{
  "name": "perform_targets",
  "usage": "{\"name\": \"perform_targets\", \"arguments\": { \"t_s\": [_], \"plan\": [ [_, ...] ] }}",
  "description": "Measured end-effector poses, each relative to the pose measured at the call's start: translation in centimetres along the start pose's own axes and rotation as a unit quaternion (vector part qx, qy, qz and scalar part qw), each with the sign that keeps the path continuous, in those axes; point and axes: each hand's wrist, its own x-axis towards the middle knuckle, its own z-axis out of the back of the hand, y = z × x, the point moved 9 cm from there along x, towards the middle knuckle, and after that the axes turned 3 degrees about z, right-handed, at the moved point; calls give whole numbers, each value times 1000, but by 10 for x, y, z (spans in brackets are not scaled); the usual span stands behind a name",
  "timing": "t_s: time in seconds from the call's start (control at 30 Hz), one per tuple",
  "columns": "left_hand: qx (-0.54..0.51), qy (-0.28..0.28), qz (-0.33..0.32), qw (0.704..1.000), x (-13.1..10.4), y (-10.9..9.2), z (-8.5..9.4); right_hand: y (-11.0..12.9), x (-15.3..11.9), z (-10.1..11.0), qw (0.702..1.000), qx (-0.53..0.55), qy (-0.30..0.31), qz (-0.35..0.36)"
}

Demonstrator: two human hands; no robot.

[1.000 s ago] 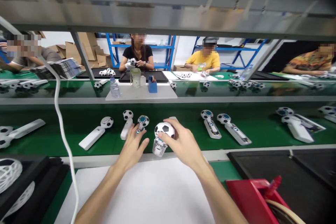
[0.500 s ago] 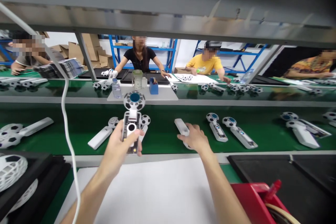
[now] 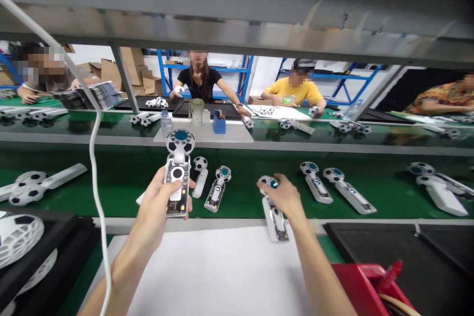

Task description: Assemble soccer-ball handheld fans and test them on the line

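Note:
My left hand (image 3: 165, 195) is closed round the clear-fronted handle of a football-patterned device (image 3: 177, 173), its round head upright with a blue centre, my thumb on the front. My right hand (image 3: 283, 192) grips the round head of a second football device (image 3: 274, 219), whose handle points toward me over the belt's near edge. Between the hands, two more devices lie on the green belt (image 3: 244, 197): one white-backed (image 3: 200, 182) beside my left hand and one clear-fronted (image 3: 218, 190).
More devices (image 3: 350, 190) lie on the belt at right and left. White paper (image 3: 222, 271) covers the near bench, with a red bin (image 3: 355, 276) and black trays (image 3: 370, 242) at right. A white cable (image 3: 93, 158) hangs at left. Several people sit opposite.
My right hand has taken hold of a device's head, its handle now over the belt's near edge. My left hand shifted slightly left with its device. The clear-fronted device between them has come into view.

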Motion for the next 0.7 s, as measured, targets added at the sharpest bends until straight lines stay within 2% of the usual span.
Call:
{"name": "perform_targets", "arguments": {
  "t_s": [0.13,0.2,0.27,0.37,0.5,0.6,0.7],
  "plan": [
    [6,12,6,1000,1,2,-2,-21,1,-48,984,-1,179,-8],
    [3,17,7,1000,2,3,-3,-28,-5,-60,968,7,249,-27],
    [-1,20,10,1000,3,5,-3,-30,-11,-64,958,19,284,-41],
    [-10,24,17,1000,3,7,-4,-24,-13,-58,960,63,271,-42],
    [-42,31,22,998,2,7,-6,-8,-17,-42,948,210,236,-44],
    [-88,62,33,994,2,8,-10,12,-24,-31,906,355,228,-40],
    [-155,107,48,981,2,9,-16,45,-34,-17,838,496,226,3]
  ]
}}
